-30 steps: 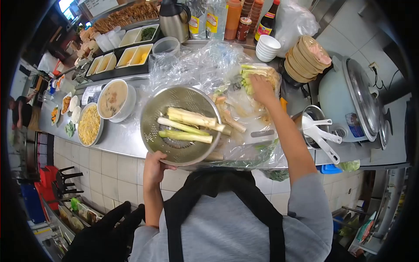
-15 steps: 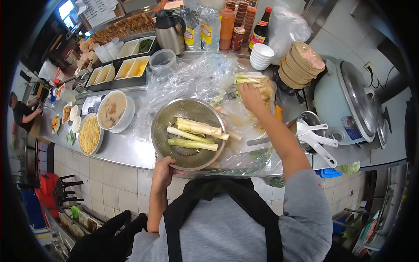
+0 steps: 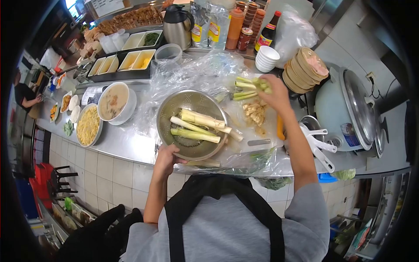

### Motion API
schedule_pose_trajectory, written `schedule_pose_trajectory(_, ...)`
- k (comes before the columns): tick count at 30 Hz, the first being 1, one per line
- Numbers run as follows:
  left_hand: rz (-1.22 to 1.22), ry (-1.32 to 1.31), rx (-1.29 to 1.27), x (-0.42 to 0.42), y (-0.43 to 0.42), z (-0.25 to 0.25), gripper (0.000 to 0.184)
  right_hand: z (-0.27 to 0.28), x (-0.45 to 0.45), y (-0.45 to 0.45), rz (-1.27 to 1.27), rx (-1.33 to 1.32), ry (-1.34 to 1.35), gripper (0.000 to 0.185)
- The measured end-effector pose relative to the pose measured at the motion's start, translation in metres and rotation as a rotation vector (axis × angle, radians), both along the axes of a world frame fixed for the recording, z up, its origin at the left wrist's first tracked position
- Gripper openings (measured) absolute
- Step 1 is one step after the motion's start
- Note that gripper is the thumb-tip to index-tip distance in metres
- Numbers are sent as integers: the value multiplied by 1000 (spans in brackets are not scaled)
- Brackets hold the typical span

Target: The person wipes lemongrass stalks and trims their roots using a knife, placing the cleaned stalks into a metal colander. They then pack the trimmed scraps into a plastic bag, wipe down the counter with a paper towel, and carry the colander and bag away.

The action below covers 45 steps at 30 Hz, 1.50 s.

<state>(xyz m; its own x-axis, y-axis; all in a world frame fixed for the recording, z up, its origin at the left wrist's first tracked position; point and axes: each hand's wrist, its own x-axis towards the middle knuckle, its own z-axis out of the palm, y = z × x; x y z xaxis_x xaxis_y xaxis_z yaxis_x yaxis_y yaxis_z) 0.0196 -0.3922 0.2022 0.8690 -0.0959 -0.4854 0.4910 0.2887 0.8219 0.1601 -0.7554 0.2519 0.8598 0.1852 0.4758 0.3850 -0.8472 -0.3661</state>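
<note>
Around the steel colander (image 3: 168, 120), crumpled plastic (image 3: 203, 72) clutters the counter (image 3: 142, 146).

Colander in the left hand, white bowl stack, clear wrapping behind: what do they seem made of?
The colander looks like stainless steel: grey metallic sheen, perforated wall. The white bowl stack looks smooth, perhaps plastic or ceramic; I can't tell which. The clear wrapping seems thin plastic film: see-through, glossy and crinkled.

Stalks (image 3: 200, 118) lie in the colander (image 3: 192, 100). The soup bowl (image 3: 126, 112) stands to the colander's left. Plastic wrap (image 3: 196, 73) lies behind the colander. Rear right is the cup stack (image 3: 266, 60); the steamer stack (image 3: 301, 73) stands right of it, the cooker (image 3: 332, 101) farther right.
</note>
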Motion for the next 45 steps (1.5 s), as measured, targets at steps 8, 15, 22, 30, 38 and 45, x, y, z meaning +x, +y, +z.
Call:
schedule_pose_trajectory(8, -7, -3, -28, 7, -2, 4, 38, 36, -19, -27, 87, 437, 183, 36)
schedule_pose_trajectory(15, -9, 13, 2, 12, -4, -14, 36, 43, -25, -25, 93, 707, 231, 37)
schedule_pose_trajectory(22, 107, 12, -53, 2, 15, -29, 37, 34, -50, 47, 233, -126, 98, 36)
schedule_pose_trajectory(30, 201, -28, 43, 4, 35, -35, 41, -67, -40, 106, 13, -510, 259, 45)
schedule_pose_trajectory(38, 437, -180, 514, -6, 17, -32, 64, -60, -98, 5, -565, 18, 182, 36)
schedule_pose_trajectory(45, 253, -975, 1330, 18, -29, -3, 36, -140, -77, -49, -870, -160, 500, 26)
